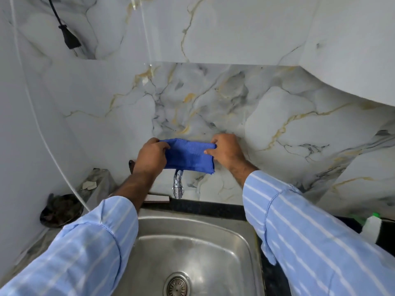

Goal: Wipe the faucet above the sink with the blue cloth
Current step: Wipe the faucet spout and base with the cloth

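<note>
The blue cloth (189,154) is stretched between both hands, draped over the top of the chrome faucet (178,185). My left hand (150,157) grips the cloth's left end, and my right hand (226,151) pinches its right end. Only the faucet's spout shows, pointing down below the cloth toward the steel sink (243,238). The faucet's upper part and handle are hidden behind the cloth.
Marble wall tiles stand close behind the faucet. A black plug (71,40) hangs at the upper left. A dark round dish (61,210) sits on the left counter, and a white bottle with a green cap (370,226) on the right. A small block (157,198) lies behind the sink.
</note>
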The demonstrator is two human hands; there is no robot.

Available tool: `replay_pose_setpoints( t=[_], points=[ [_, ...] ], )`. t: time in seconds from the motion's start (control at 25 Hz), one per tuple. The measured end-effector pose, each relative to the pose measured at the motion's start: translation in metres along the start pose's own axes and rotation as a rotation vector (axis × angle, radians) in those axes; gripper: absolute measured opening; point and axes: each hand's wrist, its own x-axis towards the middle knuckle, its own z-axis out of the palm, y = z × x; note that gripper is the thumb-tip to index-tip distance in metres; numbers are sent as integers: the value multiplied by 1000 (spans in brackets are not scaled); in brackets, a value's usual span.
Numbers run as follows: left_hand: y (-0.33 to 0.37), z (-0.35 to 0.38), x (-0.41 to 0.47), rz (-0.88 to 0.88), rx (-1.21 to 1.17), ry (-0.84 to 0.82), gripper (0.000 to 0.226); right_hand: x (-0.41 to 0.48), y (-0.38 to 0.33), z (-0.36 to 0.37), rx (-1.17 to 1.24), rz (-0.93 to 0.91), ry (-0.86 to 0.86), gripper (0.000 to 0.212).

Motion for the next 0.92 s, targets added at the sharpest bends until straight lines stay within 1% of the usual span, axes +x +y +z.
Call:
replay_pose_setpoints(
  t=[0.04, 0.08, 0.12, 0.16, 0.2, 0.24, 0.28, 0.32, 0.36, 0.4, 0.44, 0.48, 0.52, 0.6, 0.68, 0.76, 0.8, 0.84, 0.88, 0.92],
  points=[
    [2, 4, 4, -26, 17, -27, 32, 2, -2, 4, -67, -15, 9, 28],
    [5, 11, 7, -58, 51, -60, 26, 1, -3, 6, -187, -38, 30, 31],
    [11, 15, 7, -100, 124, -92, 34, -3, -4, 7, -343, -80, 84, 37],
    [17, 21, 7, -161, 223, -136, 53, -7, -4, 7, -493, -155, 174, 42],
    [25, 26, 8, -223, 305, -180, 70, -9, -5, 6, -594, -267, 297, 42],
    [34, 30, 11, -266, 342, -203, 80, -9, -6, 2, -653, -413, 435, 38],
    [43, 36, 17, -292, 330, -248, 85, -5, -8, -4, -683, -578, 567, 31],
    [50, 42, 26, -309, 287, -313, 83, 3, -12, -13, -697, -710, 645, 22],
    [59, 44, 34, -335, 223, -409, 75, 13, -15, -23, -713, -784, 679, 20],
    [65, 49, 43, -375, 151, -516, 63, 24, -19, -34, -739, -807, 694, 26],
    [69, 50, 50, -443, 79, -588, 50, 34, -20, -41, -775, -795, 682, 35],
    [68, 56, 55, -515, 11, -610, 40, 43, -19, -45, -816, -781, 658, 45],
    [63, 61, 58, -564, -73, -610, 35, 51, -15, -46, -853, -786, 642, 52],
    [53, 69, 62, -611, -281, -604, 24, 60, -4, -41, -898, -814, 653, 57],
    [43, 66, 52, -632, -590, -562, 13, 66, 2, -38, -904, -822, 694, 57],
    [34, 57, 38, -762, -968, -656, 14, 67, 2, -35, -888, -829, 716, 57],
    [29, 53, 34, -810, -1107, -691, 15, 67, 2, -35, -887, -829, 721, 58],
    [27, 50, 30, -815, -1184, -706, 16, 67, 2, -35, -891, -830, 728, 58],
    [26, 54, 34, -797, -1156, -678, 16, 67, 2, -36, -894, -831, 733, 58],
    [30, 56, 35, -721, -1036, -651, 16, 66, 1, -36, -897, -832, 737, 57]
  ],
)
